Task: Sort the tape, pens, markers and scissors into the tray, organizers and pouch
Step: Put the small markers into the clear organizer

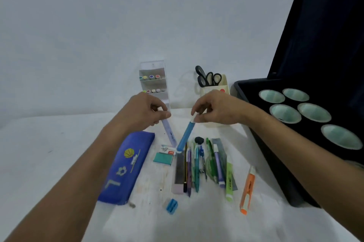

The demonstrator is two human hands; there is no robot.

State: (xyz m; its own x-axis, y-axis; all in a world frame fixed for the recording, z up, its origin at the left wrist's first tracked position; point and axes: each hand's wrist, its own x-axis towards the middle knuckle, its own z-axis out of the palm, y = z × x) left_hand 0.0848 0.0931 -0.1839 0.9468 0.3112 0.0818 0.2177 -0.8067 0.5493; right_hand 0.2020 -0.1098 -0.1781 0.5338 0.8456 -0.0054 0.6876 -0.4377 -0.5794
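My left hand point(144, 112) pinches the top of a pale lilac marker point(169, 133) that slants down toward the table. My right hand point(215, 108) pinches the white end of a blue marker point(186, 136), tilted the other way, so the two lower tips nearly meet. Behind them stands a clear tiered organizer point(154, 82) with several markers on its shelves. A cream cup organizer point(216, 88) holds black scissors point(207, 77). A blue pouch point(128, 165) lies at the left. Several pens and markers point(197, 167) lie in a row on the table.
A dark case point(248, 92) with several pale green cups and a raised lid stands at the right. Small orange snips point(248, 188), a blue sharpener point(172, 206), a teal eraser point(163, 158), a staple box point(168, 150) and a black clip point(199, 140) lie on the white table.
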